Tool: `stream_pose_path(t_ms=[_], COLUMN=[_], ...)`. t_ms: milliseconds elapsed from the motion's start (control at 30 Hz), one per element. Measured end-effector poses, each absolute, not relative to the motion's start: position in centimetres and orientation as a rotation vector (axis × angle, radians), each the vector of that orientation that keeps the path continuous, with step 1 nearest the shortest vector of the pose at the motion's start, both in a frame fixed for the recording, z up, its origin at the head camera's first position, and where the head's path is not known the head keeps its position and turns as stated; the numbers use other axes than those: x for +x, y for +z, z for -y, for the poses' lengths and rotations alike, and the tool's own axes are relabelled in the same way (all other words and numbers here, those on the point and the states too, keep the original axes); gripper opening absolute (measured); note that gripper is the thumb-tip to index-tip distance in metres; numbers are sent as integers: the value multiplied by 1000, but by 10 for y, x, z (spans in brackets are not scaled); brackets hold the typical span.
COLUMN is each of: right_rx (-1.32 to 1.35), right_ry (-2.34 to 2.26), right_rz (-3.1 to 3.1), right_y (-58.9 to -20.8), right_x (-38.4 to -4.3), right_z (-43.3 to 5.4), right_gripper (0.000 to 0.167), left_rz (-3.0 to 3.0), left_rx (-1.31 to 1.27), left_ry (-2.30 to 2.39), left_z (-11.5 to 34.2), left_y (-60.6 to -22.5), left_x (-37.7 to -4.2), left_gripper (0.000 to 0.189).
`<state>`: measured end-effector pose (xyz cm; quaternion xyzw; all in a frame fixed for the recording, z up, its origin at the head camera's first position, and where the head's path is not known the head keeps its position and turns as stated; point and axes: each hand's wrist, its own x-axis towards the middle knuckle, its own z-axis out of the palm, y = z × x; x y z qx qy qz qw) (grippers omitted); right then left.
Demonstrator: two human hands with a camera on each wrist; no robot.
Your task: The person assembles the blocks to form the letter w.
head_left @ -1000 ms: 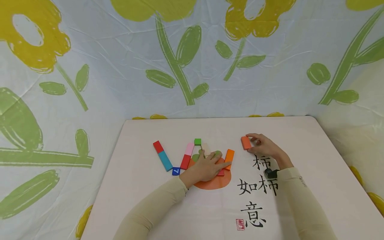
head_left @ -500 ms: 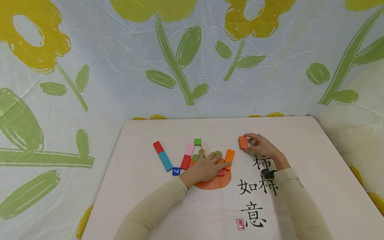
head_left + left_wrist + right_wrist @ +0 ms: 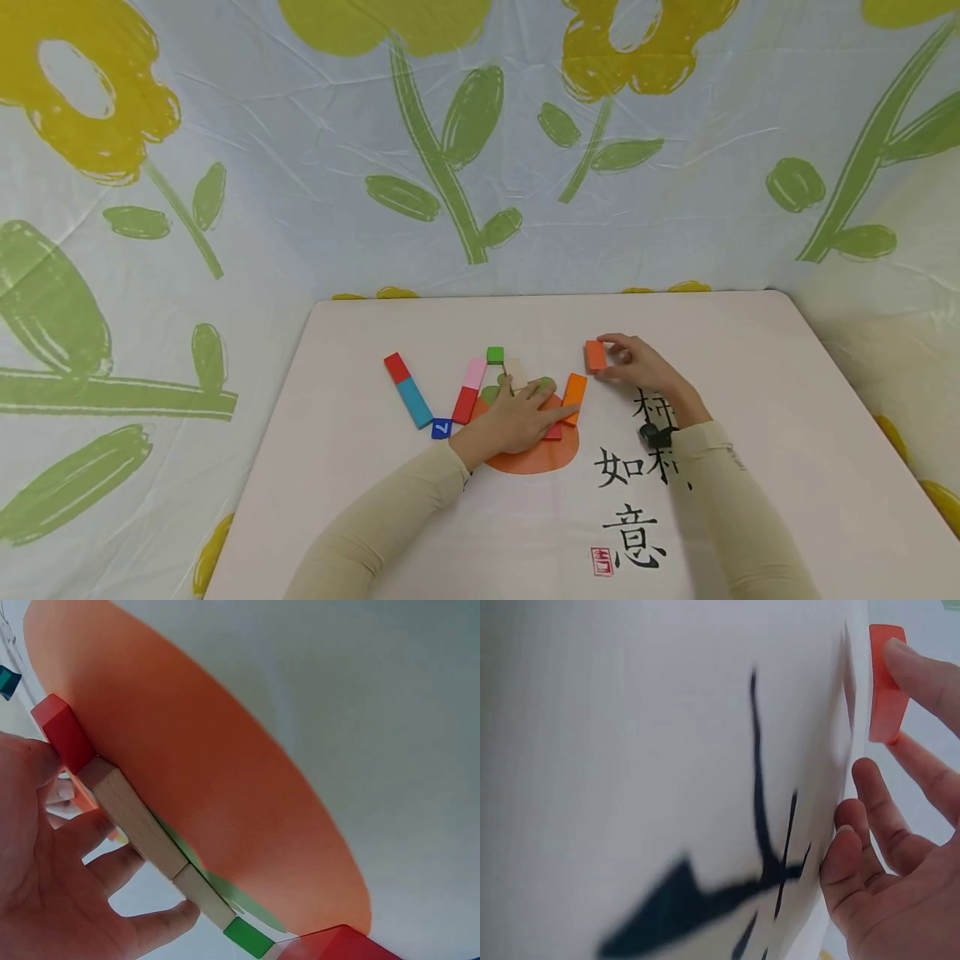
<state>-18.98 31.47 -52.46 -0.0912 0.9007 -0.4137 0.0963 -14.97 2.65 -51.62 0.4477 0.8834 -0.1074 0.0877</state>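
My right hand (image 3: pixel 637 362) pinches an orange-red block (image 3: pixel 595 357) between thumb and forefinger, just behind an orange block (image 3: pixel 574 398). In the right wrist view the thumb lies on one end of that block and the forefinger at the other; the remaining fingers bend loosely below. My left hand (image 3: pixel 517 419) is spread, fingers extended, over the middle of the block row. The left wrist view has its fingertips touching a red block (image 3: pixel 67 736) and two plain wooden blocks (image 3: pixel 142 823), with a green block (image 3: pixel 249 937) at their end. The hand partly hides this row from above.
Left of the hand are a pink-and-red bar (image 3: pixel 470 390), a blue block marked 7 (image 3: pixel 442 428) and a red-and-blue bar (image 3: pixel 408 392). An orange printed fruit shape (image 3: pixel 536 462) and black brush characters (image 3: pixel 637 537) mark the white tabletop. A flowered cloth hangs behind.
My right hand has slid the orange-red block leftward, closer to the orange block. The left hand and the blocks around it have stayed in place.
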Motion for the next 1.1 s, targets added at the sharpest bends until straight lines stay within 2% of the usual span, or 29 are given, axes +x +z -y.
stream_pose_path(t_ms=[900, 1100], right_rx=[-91, -70], right_ry=[-1126, -1148], right_rz=[-2763, -2748], right_y=[-524, -520], right_x=[-183, -181], right_z=[-282, -282], right_gripper=[61, 54], left_rz=[-2632, -2636], left_rx=[1339, 1336], left_ry=[-359, -337], left_z=[-28, -28], left_y=[-519, -519], left_x=[-150, -151], left_gripper=[54, 53])
